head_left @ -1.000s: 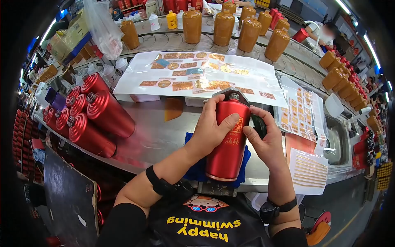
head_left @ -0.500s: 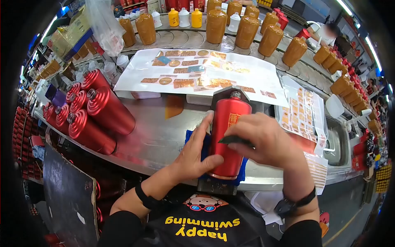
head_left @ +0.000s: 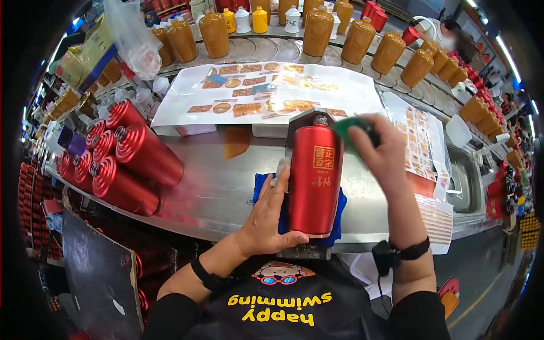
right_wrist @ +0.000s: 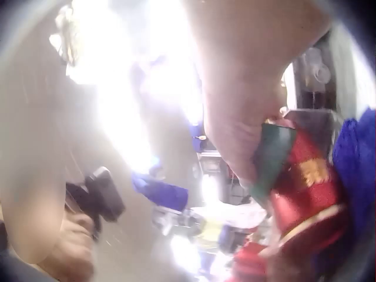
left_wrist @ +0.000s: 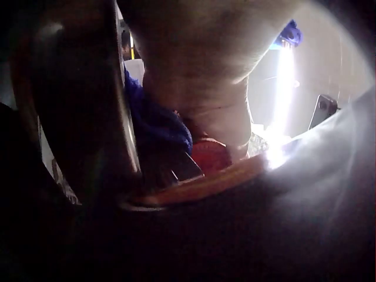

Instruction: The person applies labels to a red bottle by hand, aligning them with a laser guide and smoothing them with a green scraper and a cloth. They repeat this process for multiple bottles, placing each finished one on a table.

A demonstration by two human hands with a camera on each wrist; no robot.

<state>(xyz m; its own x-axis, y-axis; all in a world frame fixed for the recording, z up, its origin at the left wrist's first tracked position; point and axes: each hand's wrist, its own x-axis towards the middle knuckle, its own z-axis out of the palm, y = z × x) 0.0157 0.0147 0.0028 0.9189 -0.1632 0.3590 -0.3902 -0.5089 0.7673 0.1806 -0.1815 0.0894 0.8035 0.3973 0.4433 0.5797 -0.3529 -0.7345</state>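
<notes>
1. One red bottle [head_left: 316,195] lies in front of the person on one blue cloth [head_left: 339,218] on the metal surface [head_left: 209,192]; one dark angled plate [head_left: 296,122] is behind its neck.
2. Its gold print reads 正宗 and 酱香 in a square block; the tiny line beneath is too small to read, and the cursive characters below are unclear.
3. The left hand [head_left: 265,224] touches the bottle's left side, its fingers long and nearly straight, thumb extended at the base; it is not wrapped round.
4. The right hand [head_left: 381,147] pinches one green flat tool [head_left: 352,134] between curled fingers and thumb, beside the bottle's upper right side.
5. At least seven other red bottles [head_left: 148,154] are grouped at the left.
6. Three printed sheets show: a large white sheet [head_left: 175,107] with gold labels and two blue pieces, a sheet of small gold labels [head_left: 416,133], and a sheet of gold strips [head_left: 439,226]. Their lettering is too small to read.
7. One amber flat piece [head_left: 236,143] lies below the large sheet.
8. Beyond are at least seven brown bottles [head_left: 318,33], two yellow bottles [head_left: 260,20] and at least three white bottles [head_left: 292,20].
9. The black apron [head_left: 283,303] reads "happy swimming" in yellow, upside down, beside one cartoon figure in blue goggles.
</notes>
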